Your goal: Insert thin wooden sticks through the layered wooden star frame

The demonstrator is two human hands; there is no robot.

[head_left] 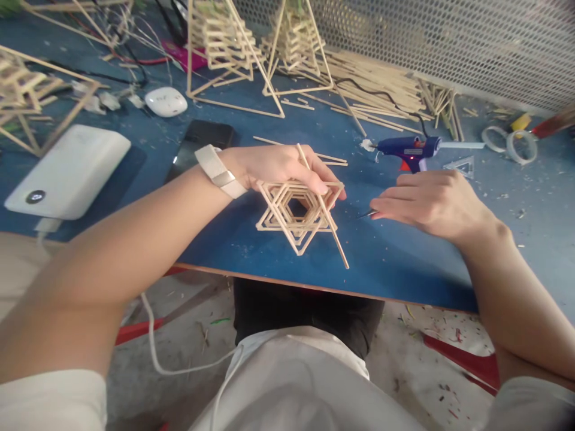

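My left hand is closed round the far edge of a six-pointed star frame made of stacked thin wooden sticks. One longer wooden stick lies slantwise across the star's right side under my left thumb, its near end jutting past the star. To the right, my right hand is closed on a slim pointed metal tool; only its tip shows, pointing left toward the star but apart from it, and its handle is hidden in the fist. Just beyond that hand lies a blue glue gun with a glue stick in its back.
Finished stick frames stand at the back, with a pile of loose sticks beside them. At left are a white power bank, a dark phone and a white mouse-like case. Tape rings lie far right.
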